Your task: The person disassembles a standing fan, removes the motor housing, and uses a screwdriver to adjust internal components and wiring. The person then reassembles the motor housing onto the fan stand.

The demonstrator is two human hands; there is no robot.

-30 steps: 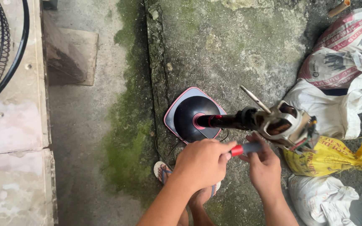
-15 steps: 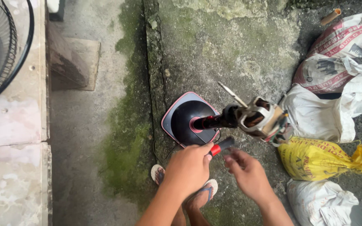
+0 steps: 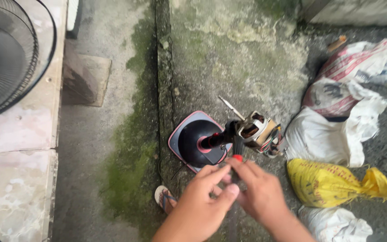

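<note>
A stand fan without its blades stands on mossy concrete. Its black base (image 3: 197,142) has a pink rim, and the bare motor (image 3: 256,130) with its thin metal shaft (image 3: 230,107) and loose coloured wires (image 3: 273,144) sits on top. Just below the motor, my left hand (image 3: 201,200) and my right hand (image 3: 260,193) meet around a red-and-black tool (image 3: 237,158). Its red end pokes out above my fingers and its dark part (image 3: 232,220) runs down between my wrists. The middle of the tool is hidden by my fingers.
A black fan grille (image 3: 6,58) rests on a pale tiled ledge (image 3: 14,134) at the left. White sacks (image 3: 332,134) and a yellow bag (image 3: 337,183) lie at the right. A sandalled foot (image 3: 164,198) stands by the base. A flat block (image 3: 86,80) lies in the gutter.
My hands have dropped a little from the motor and come together around the tool. The red end now points up toward the motor. The fan stand has not moved.
</note>
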